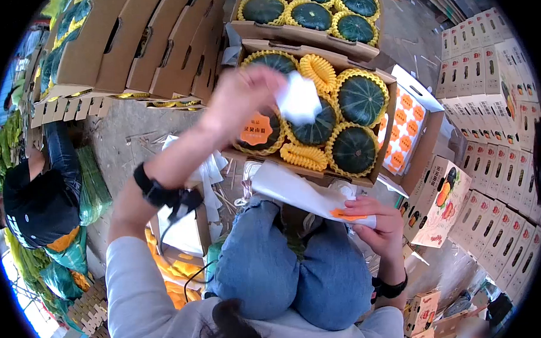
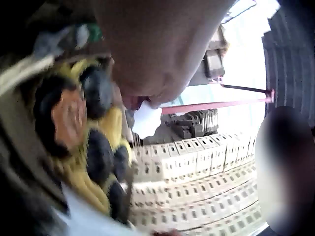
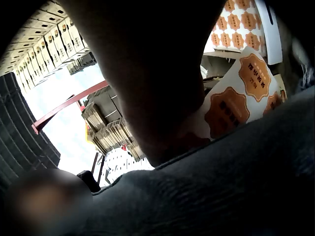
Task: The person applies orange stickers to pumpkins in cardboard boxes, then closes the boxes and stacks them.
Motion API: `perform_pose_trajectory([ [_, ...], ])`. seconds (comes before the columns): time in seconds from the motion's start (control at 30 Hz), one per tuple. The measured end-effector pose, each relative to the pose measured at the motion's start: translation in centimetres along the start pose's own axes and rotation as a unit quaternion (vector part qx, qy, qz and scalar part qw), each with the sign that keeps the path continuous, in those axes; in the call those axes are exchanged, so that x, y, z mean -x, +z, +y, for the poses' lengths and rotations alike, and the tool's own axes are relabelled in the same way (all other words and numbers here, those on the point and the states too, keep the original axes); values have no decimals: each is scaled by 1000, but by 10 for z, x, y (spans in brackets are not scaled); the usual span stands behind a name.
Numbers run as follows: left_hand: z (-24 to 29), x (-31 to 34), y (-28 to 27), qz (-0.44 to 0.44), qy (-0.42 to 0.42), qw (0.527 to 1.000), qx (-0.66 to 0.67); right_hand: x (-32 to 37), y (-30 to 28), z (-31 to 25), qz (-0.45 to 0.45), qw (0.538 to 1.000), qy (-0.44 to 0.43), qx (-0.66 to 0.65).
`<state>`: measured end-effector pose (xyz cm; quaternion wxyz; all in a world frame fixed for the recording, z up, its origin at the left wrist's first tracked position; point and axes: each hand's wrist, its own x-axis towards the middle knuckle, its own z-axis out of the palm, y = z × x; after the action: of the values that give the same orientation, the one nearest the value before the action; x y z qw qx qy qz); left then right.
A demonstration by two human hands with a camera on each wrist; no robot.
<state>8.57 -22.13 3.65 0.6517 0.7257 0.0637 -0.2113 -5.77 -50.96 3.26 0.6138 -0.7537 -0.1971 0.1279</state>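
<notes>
My left hand (image 1: 238, 101) pinches a white-backed sticker (image 1: 299, 99) above a carton (image 1: 389, 78) of dark green squashes; both are blurred in the head view. In the left wrist view the same sticker (image 2: 147, 119) hangs from the fingertips. One squash at the carton's near left wears an orange label (image 1: 255, 129). The others, such as this squash (image 1: 361, 101), show bare striped skin inside yellow foam nets. Over my knees, my right hand (image 1: 382, 224) grips the end of a curled white sticker sheet (image 1: 295, 192). Orange stickers (image 3: 226, 112) show on its printed side in the right wrist view.
Beyond stands a second carton (image 1: 367, 45) of netted squashes. Open cartons (image 1: 129, 49) are stacked at left, closed white boxes (image 1: 481, 72) at right. More sticker sheets (image 1: 405, 128) lie in an open box beside the carton. A person in black (image 1: 39, 201) sits far left.
</notes>
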Motion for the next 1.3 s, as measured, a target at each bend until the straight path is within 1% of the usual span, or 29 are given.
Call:
perform_pose_trajectory([
  [0.03,0,-16,-14,63,147,977,-140,2,-1,2,4,1000,4,2],
  [0.07,-2,-29,-28,122,288,909,-274,5,-2,4,8,1000,7,4],
  [0.1,-8,-40,-38,99,389,844,-356,7,-2,4,16,1000,20,-9],
  [0.17,-27,-55,-53,49,564,659,-495,10,-3,6,31,998,43,-33],
  [0.2,-30,-51,-55,10,559,652,-513,11,-4,6,35,998,47,-31],
  [0.27,-39,-46,-55,-11,554,640,-532,16,-2,6,42,997,63,-30],
  [0.37,-46,-45,-56,-10,547,625,-556,18,-1,6,59,993,95,-40],
  [0.47,-24,-25,-33,4,464,666,-583,19,-1,5,69,991,117,-13],
  [0.5,-11,-21,-29,-63,360,696,-618,18,0,4,73,988,130,-43],
  [0.57,-34,-40,-22,-12,379,653,-655,14,2,3,78,980,155,-97],
  [0.6,-43,-48,-16,13,390,632,-669,12,1,3,88,982,139,-89],
  [0.63,-38,-46,-11,-17,316,638,-702,12,2,4,104,983,128,-81],
  [0.67,-39,-47,-10,7,338,626,-703,13,3,5,126,982,117,-72],
  [0.73,-34,-39,-5,-7,326,639,-697,12,4,1,168,971,138,-97],
  [0.77,-31,-30,4,-19,346,675,-651,11,1,2,170,975,122,-68],
  [0.8,-18,-12,20,-81,361,735,-568,10,2,5,173,978,108,-45],
  [0.83,1,8,40,-174,375,768,-488,10,5,6,178,978,107,-20],
  [0.87,-5,21,56,-250,352,840,-328,8,6,7,175,979,107,4],
  [0.9,-4,32,71,-312,267,878,-246,5,6,9,166,980,101,29],
  [0.93,-1,42,83,-357,99,919,-137,2,6,10,155,983,40,91],
  [1.0,-18,42,91,-370,-1,928,-46,1,8,8,140,965,-82,207],
  [1.03,-27,37,90,-325,-78,942,31,0,3,1,107,936,-152,300],
  [1.1,-39,22,88,-218,-224,932,186,6,-5,-11,46,928,-206,307],
  [1.13,-32,10,82,-119,-126,967,189,9,-7,-15,16,922,-231,310],
  [1.17,-22,1,71,-45,56,997,-21,11,-6,-18,12,934,-213,287],
  [1.2,-14,-6,58,31,233,945,-228,12,-6,-14,11,942,-199,269],
  [1.23,-19,-13,48,4,363,875,-321,14,-7,-9,9,950,-184,251],
  [1.27,-27,-22,38,-22,484,776,-404,15,-8,-4,7,956,-173,236],
  [1.3,-30,-26,32,-46,591,651,-475,16,-10,-1,13,959,-168,230],
])
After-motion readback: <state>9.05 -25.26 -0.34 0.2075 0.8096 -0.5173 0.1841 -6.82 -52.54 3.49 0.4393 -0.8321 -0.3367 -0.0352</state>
